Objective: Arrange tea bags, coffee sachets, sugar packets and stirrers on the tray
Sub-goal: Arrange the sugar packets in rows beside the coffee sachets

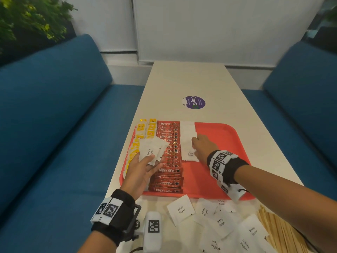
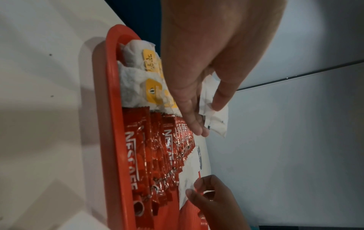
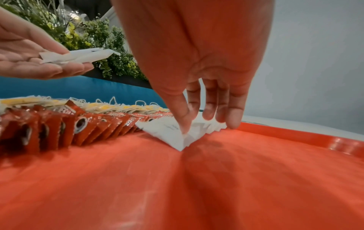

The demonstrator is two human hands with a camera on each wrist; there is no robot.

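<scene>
Waiting on the bench (image 1: 200,79) edge: loose sugar packets (image 1: 180,209), stirrers (image 1: 279,229) | left hand (image 1: 138,172) pinches a fanned spare stack (image 1: 152,151), could slip onto the coffee sachets (image 1: 168,157) | right hand (image 1: 202,147) fingertips (image 3: 184,124) press the newest packet onto the tray (image 1: 222,143) row (image 1: 187,137); lifting too fast probably skews it | tea bags (image 1: 141,132) far left.

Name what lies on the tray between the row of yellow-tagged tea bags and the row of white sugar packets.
The row of red Nescafe coffee sachets fills the stretch between the tea bags and the sugar packets on the tray, clearest in the head view.
</scene>
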